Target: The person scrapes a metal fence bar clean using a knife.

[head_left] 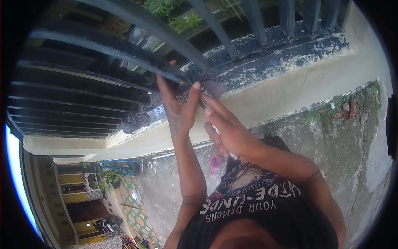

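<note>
- dark printed shirt [257, 189] sits nearest the head view.
- right hand [232, 133] grips a slim tool [202, 101], its tip near a metal bar's [145, 65] foot.
- left hand [179, 113] beside it; its grip: cannot tell.
- fine work seems underway, calling for careful tip control.

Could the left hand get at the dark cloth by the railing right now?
Probably yes: the dark cloth lies to the left of the left hand, with nothing visible in front, though its fingers would first have to come away from the bars.

Soft daylight, fisheye-curved edges, dark corners.
</note>
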Available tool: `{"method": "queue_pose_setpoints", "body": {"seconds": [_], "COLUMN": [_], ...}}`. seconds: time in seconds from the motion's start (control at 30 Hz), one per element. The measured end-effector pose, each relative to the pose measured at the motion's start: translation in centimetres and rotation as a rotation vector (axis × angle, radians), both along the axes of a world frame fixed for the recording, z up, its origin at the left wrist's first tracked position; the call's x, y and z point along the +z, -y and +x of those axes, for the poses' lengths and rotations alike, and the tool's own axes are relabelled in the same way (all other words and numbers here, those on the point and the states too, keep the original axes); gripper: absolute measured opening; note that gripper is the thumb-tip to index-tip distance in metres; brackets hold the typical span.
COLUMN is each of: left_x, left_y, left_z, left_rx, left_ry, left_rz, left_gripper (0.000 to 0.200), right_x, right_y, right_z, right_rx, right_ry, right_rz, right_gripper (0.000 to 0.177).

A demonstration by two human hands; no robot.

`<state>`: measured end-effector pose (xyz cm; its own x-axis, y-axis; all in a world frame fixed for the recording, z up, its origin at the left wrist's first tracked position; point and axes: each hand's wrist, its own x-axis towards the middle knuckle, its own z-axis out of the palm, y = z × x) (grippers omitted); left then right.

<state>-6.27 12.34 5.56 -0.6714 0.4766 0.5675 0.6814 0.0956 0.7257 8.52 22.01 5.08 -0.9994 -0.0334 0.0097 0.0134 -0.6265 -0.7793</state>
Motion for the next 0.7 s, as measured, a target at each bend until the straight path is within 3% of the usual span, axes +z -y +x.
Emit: {"method": "queue_pose_setpoints", "body": {"seconds": [0.07,0.13,0.3,0.4,0.7], "left_x": [-0.1,0.3,0.3,-0.1,0.6], "left_y": [-0.2,0.1,0.1,-0.4,-0.4], "left_z": [0.1,-0.1,0.1,0.1,0.4], "left_rx": [0.076,0.034,-0.050,0.059,0.065], "left_ry": [-0.057,0.033,0.074,-0.057,0.116], "left_rz": [-0.030,-0.005,0.061,-0.006,0.024], "left_gripper": [0.082,0.082,0.074,0.071,0.071], "right_x": [0.1,0.7,1.4,1.3,2.7], "right_y": [0.3,0.3,1.5,1.3,0.2], "right_z": [-0.4,-0.2,-0.3,-0.9,-0.8], "right_rx": [-0.018,0.013,-0.049,-0.077,0.000], "right_ry": [0.056,0.077,0.058,0.091,0.119], "right_rz": [-0.002,-0.099,-0.058,-0.057,-0.209], "right_gripper": [0.056,0.056,0.055,0.053,0.050]}}
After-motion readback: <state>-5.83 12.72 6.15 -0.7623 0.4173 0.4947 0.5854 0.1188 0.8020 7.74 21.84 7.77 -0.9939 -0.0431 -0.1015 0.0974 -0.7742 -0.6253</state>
